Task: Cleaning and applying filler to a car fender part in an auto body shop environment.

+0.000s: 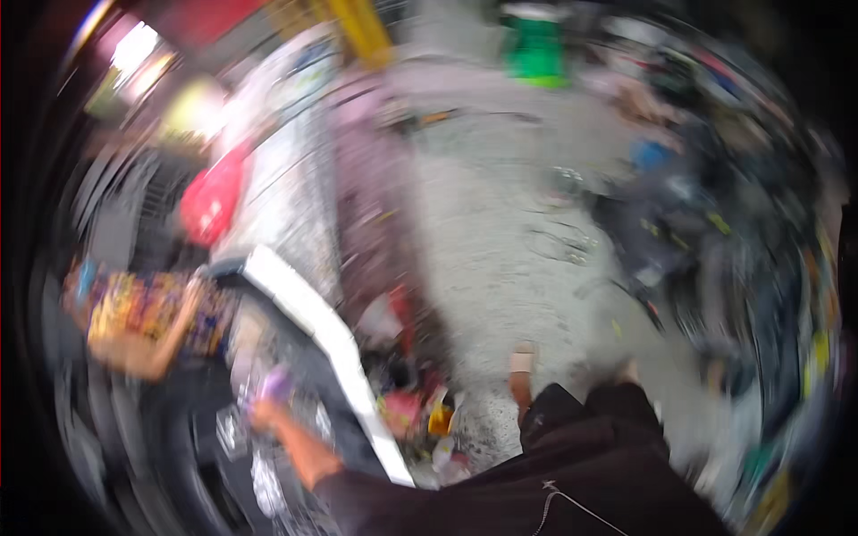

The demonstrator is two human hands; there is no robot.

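My left forearm reaches out over a dark work surface [353, 429] with a white edge. At its end, my left hand [266, 413] is smeared by motion, its fingers closed around a small purple thing [276, 384] whose kind is too blurred to name. Crumpled clear plastic [267, 482] lies close to this hand, and a shiny clear piece [231, 432] is just left of it. My right hand is out of the picture.
Another person in patterned clothing [161, 313] is across the surface. Beyond hang a red bag [211, 201] and a large plastic-wrapped stack [290, 179]. Litter [402, 411] lies beside the surface. A green container [536, 46] stands far off; dark heaped items [666, 219] fill the right.
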